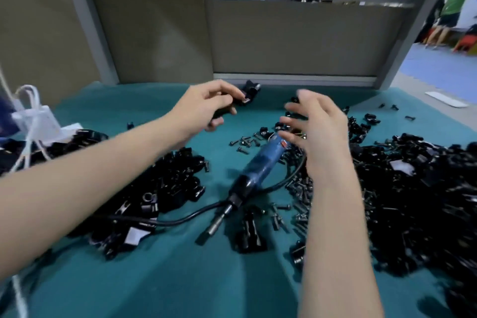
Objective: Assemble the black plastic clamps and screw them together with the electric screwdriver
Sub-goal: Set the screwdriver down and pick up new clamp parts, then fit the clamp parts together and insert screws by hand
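Observation:
My left hand (pixel 206 103) grips a black plastic clamp (pixel 249 94) at the far middle of the teal table; the clamp's end sticks out past my fingers. My right hand (pixel 315 121) hovers beside it with spread, relaxed fingers and holds nothing. Below my right hand the blue electric screwdriver (pixel 260 162) lies on the cloth, bit pointing toward me, its black cable (pixel 180 219) curling left. Loose black screws (pixel 245 142) lie scattered near the screwdriver's far end. Another black clamp (pixel 250 232) lies close to the bit.
Heaps of black clamp parts lie at the left (pixel 167 188) and right (pixel 413 188) of the teal cloth (pixel 180 279). White cords and a white plug block (pixel 33 116) sit at the far left. A grey partition (pixel 296 39) stands behind the table. People stand far right.

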The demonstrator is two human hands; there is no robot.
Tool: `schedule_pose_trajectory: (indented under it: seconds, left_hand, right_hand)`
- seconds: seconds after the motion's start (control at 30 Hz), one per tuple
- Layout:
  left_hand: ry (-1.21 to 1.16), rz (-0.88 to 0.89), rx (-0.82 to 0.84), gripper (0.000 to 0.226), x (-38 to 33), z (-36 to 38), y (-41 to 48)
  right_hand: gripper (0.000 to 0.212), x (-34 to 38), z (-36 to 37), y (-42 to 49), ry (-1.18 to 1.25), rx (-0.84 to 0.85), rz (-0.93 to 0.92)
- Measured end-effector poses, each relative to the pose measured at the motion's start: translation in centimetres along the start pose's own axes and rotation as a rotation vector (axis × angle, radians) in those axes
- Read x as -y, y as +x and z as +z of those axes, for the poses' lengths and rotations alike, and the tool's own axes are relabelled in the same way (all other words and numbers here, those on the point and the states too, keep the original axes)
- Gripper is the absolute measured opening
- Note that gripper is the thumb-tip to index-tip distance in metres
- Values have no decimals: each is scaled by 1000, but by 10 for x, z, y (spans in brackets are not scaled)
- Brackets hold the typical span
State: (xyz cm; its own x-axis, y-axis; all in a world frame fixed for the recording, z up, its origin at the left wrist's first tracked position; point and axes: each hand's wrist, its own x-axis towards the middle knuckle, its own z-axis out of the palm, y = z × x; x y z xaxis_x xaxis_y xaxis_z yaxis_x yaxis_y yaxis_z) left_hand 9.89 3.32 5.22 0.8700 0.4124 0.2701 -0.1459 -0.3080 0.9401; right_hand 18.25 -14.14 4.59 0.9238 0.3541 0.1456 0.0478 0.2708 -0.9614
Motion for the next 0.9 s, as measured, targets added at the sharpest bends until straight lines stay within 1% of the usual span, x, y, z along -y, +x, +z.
schedule_pose_trajectory:
  seconds: [0.07,0.1,0.13,0.17,0.23,0.3,0.37,0.43,0.53,0.6,0.67,0.73,0.8,0.87,0.9]
  left_hand:
    - [-117,20,40,44,-8,15,-44]
    - [-155,11,35,45,-8,21,-63]
    - [-184,-3,22,44,-6,26,-80]
    - [-204,-13,4,40,-2,31,-95]
    - [-238,-23,-19,33,9,40,-117]
    - [-297,-30,-54,33,21,48,-132]
    - [-392,-73,-102,25,28,53,-139]
    - [-428,-84,-113,31,34,54,-139]
    - [-294,-5,-107,32,39,53,-145]
    - [-169,45,-131,34,41,51,-146]
    - [-52,78,-200,34,45,49,-146]
    - [27,88,-294,37,47,44,-144]
    - [66,98,-350,39,48,39,-142]
    - [94,126,-358,39,51,38,-142]
    - [125,146,-355,38,52,38,-142]
  right_hand:
    - [19,16,5,-16,-165,358,55]
    - [21,17,8,-26,-230,503,77]
    - [22,13,10,-37,-277,598,63]
    - [22,6,9,-48,-317,630,21]
    - [19,-13,1,-65,-318,557,-43]
    - [21,-30,-7,-77,-176,478,38]
    - [25,-38,-11,-81,-41,449,101]
    - [32,-41,-12,-80,17,440,101]
    - [39,-43,-9,-84,21,451,65]
    - [38,-43,-8,-86,-27,433,27]
    - [42,-44,-10,-86,-128,402,-36]
    - [45,-42,-12,-87,-151,393,-51]
    - [34,-42,-10,-91,-140,407,-37]
    - [20,-43,-7,-96,-181,424,-61]
    - [17,-45,-4,-99,-218,422,-88]
